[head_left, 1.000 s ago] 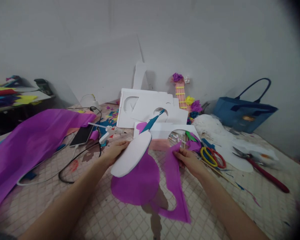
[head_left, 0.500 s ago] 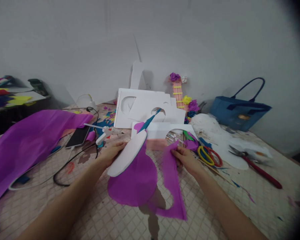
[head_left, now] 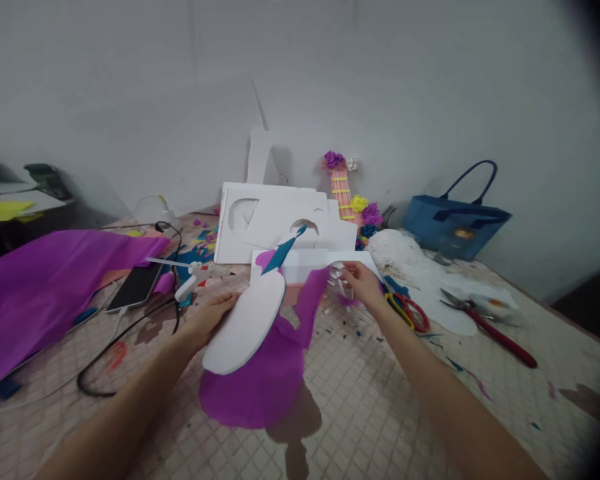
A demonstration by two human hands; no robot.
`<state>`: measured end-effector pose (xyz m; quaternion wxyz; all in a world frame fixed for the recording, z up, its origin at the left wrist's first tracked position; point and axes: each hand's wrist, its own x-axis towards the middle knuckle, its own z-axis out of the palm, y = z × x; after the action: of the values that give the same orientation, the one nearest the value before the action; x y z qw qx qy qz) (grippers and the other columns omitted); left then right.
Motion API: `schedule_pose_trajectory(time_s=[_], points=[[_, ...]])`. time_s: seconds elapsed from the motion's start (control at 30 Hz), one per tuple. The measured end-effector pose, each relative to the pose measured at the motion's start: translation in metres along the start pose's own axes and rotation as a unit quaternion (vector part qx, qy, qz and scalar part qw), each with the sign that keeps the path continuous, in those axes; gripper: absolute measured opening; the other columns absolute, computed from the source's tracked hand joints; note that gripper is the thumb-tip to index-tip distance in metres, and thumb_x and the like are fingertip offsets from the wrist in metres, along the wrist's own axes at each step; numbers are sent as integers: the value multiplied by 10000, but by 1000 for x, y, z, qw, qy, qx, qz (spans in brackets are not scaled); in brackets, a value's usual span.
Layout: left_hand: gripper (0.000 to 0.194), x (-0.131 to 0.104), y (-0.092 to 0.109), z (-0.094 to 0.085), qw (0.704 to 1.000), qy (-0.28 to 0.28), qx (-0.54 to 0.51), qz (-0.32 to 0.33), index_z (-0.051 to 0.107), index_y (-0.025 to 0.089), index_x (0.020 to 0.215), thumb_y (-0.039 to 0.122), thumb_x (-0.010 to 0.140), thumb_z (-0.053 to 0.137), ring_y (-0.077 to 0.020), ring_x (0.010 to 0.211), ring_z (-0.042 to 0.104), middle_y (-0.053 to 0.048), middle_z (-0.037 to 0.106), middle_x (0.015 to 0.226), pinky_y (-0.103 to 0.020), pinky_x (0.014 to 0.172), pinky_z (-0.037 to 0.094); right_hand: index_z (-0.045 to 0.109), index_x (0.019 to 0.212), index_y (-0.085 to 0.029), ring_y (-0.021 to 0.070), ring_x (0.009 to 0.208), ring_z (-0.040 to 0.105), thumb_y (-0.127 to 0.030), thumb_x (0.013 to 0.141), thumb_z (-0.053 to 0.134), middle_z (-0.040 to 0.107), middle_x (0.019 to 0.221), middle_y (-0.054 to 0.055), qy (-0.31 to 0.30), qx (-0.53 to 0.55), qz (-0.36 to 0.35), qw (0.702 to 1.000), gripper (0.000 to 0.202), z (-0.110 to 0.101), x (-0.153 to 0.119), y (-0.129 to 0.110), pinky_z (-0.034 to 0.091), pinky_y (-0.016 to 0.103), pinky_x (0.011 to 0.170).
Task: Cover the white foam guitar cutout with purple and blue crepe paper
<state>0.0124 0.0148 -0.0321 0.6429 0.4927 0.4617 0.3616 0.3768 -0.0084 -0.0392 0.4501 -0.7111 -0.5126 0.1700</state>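
My left hand point(head_left: 213, 320) grips the left edge of a white oval board point(head_left: 247, 323), tilted above the table. A pointed teal paper piece point(head_left: 283, 253) sticks out past its far end. Under the board spreads a rounded sheet of purple paper point(head_left: 255, 393), partly hidden by it. My right hand point(head_left: 363, 283) is beyond it to the right, its fingers closed at the upper end of a purple paper scrap point(head_left: 313, 303). White bits show around those fingertips. Scissors point(head_left: 410, 312) with yellow and red handles lie beside the right wrist.
A white glue gun point(head_left: 193, 279), a phone point(head_left: 134, 288) and cables lie left, near a large purple sheet point(head_left: 55, 287). White cut boards point(head_left: 285, 213) lean at the back. Red-handled pliers point(head_left: 500, 337) and a blue bag point(head_left: 455, 223) are on the right.
My right hand has carried the purple scrap away and to the left, so its lower end now lies nearer the rounded sheet. The view has shifted right; my left hand keeps the board.
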Motion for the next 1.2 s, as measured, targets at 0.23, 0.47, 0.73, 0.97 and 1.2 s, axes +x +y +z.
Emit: schedule_pose_trajectory(time_s=[0.23, 0.47, 0.73, 0.97, 1.2], points=[[218, -1, -4, 4, 1000, -15, -6, -16, 665, 154, 833, 305, 680, 704, -146, 555, 605, -8, 702, 679, -221, 486, 435, 611, 1075, -158, 203, 958, 625, -322, 912, 580, 633, 1105, 64, 63, -262, 102, 957, 233, -113, 21, 53, 524, 415, 822], [289, -1, -4, 1, 999, -24, 27, 2, 661, 159, 858, 386, 681, 680, -156, 544, 585, -9, 686, 670, -237, 479, 415, 613, 1077, -159, 190, 888, 643, -359, 907, 584, 646, 1062, 53, -36, -359, 194, 912, 264, -135, 34, 93, 543, 378, 764], [342, 2, -7, -2, 993, 1, 106, 43, 641, 160, 857, 451, 677, 629, -183, 611, 597, -19, 678, 704, -260, 528, 439, 603, 1082, -153, 169, 842, 644, -343, 925, 559, 647, 1036, 51, -21, -391, 140, 909, 250, -140, 36, 94, 551, 352, 722], [226, 6, -4, -9, 969, 45, 218, 111, 652, 175, 728, 382, 665, 587, -205, 652, 575, -15, 650, 668, -261, 547, 398, 617, 1020, -156, 167, 825, 636, -393, 927, 539, 652, 978, 42, -23, -439, 119, 890, 266, -132, 14, 82, 532, 361, 739], [253, 14, -11, -10, 947, 29, 284, 147, 666, 171, 762, 386, 675, 566, -230, 686, 602, -36, 669, 685, -282, 589, 412, 570, 1098, -158, 158, 740, 617, -498, 889, 548, 637, 909, 32, -52, -447, 104, 887, 400, -113, -34, 82, 515, 346, 684]])
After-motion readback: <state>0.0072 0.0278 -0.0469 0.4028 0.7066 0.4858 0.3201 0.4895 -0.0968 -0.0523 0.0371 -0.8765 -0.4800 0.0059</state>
